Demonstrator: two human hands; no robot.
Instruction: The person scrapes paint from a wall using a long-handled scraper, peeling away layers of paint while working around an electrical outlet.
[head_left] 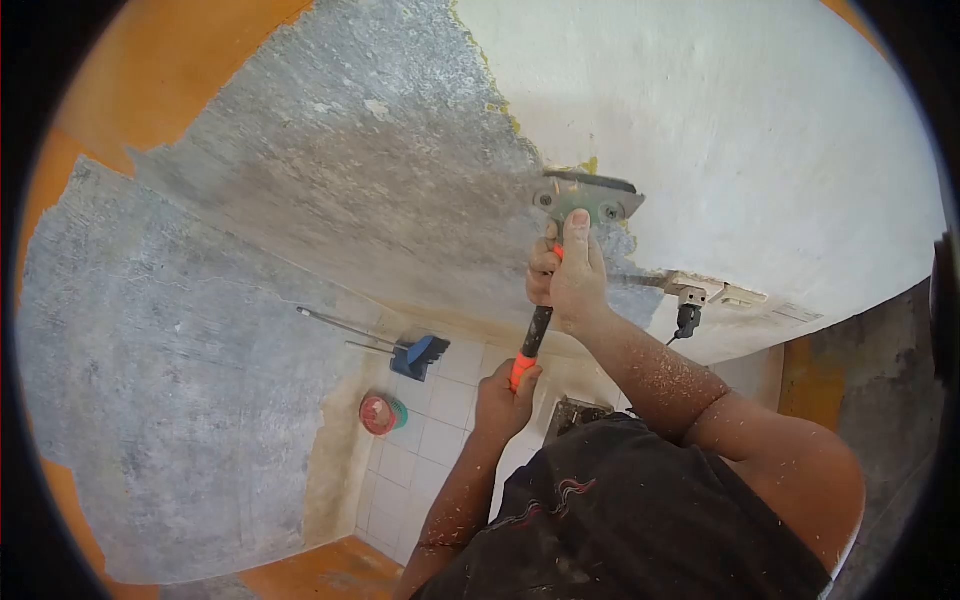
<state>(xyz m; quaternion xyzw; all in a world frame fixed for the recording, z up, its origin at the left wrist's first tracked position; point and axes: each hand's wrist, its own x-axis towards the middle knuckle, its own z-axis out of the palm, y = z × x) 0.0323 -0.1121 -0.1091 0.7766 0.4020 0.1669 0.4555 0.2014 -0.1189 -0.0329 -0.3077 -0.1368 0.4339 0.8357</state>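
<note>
Pale tiled floor (442, 441), blue long-handled dustpan (414, 360), red and green bucket (382, 413) near it

Scraper handle (541, 326): black, orange sections. Wall (380, 190): mottled grey, white area, orange patches, yellow along white's edge. Floor (443, 400): white tile grid. Dustpan (416, 358): blue. Bucket (380, 413): red, green. Shirt (650, 510): dark, red-and-white squiggle.

Scraper plate (626, 205): metal-looking, dull, dusty
Scraper handle (537, 330): black and orange sections, rubber- or plastic-like, matt
White coating (720, 120), 2 o'clock: smooth, matt, ragged edge
Grey patch (380, 130), 11 o'clock: rough, mottled, plaster- or cement-like
Orange paint (190, 90), 10 o'clock: smooth, faint sheen
Floor tiles (395, 500), 7 o'clock: pale, smooth
Dustpan (415, 358), 8 o'clock: blue, plastic-looking
Shirt (640, 510), 5 o'clock: dark cloth, matt, flecked
</note>
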